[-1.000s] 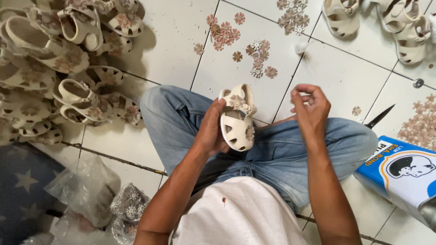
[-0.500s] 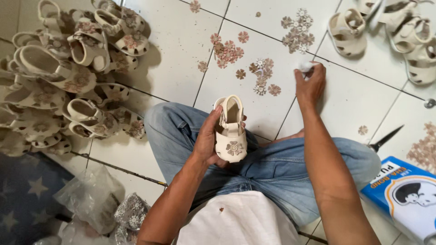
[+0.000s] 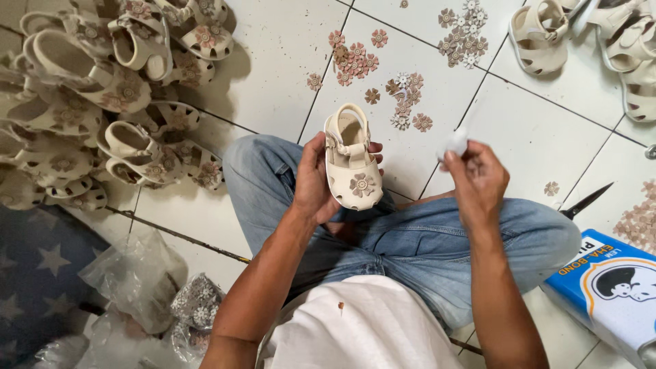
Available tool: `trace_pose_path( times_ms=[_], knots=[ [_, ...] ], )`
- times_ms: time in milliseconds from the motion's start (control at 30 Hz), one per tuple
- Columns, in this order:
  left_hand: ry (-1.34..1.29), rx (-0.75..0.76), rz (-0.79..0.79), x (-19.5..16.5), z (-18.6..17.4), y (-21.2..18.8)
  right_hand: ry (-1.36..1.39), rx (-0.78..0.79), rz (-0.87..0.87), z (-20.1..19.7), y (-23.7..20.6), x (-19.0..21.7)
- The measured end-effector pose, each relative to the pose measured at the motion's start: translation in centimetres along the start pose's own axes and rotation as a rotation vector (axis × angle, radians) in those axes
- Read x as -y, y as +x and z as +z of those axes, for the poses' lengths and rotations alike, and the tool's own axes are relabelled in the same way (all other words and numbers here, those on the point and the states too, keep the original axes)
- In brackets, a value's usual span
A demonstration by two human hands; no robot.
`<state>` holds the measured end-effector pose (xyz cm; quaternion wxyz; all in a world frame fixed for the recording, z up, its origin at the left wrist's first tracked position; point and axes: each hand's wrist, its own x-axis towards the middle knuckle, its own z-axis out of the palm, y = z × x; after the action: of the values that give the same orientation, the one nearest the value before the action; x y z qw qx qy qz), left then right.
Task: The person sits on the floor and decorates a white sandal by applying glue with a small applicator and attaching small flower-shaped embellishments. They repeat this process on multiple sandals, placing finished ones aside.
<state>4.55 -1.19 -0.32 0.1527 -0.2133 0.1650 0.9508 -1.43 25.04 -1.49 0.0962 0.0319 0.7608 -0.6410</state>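
Cream sandal point(image 3: 352, 167) with a flower on its toe sits gripped in my left hand point(image 3: 314, 181), right hand point(image 3: 478, 181) fingers pinching a small white piece point(image 3: 454, 143); I judge attaching comes next, needing careful placement.

White tiled floor point(image 3: 273, 61) with dark grout lines, a bit scuffed, lit soft and even from above. Grey mat with pale stars point(image 3: 34, 273) sits in the lower-left corner.
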Motion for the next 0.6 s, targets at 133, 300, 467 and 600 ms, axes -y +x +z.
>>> trace_pose_path(
  times_ms=[133, 300, 467, 600],
  knots=[
    [-0.051, 0.072, -0.016, 1.1, -1.1, -0.9, 0.278, 0.037, 0.064, -0.3, -4.7, 2.5],
    [-0.053, -0.009, -0.015, 2.8, -2.4, -1.5, 0.309, 0.073, -0.041, -1.6, -7.3, 4.7],
    [0.035, -0.007, 0.104, 2.6, -2.4, -1.6, 0.330, 0.070, -0.073, -1.2, -8.3, 5.6],
    [-0.002, 0.014, 0.101, 1.5, -2.2, -1.9, 0.323, 0.116, -0.082, -0.6, -9.5, 5.9]
  ],
)
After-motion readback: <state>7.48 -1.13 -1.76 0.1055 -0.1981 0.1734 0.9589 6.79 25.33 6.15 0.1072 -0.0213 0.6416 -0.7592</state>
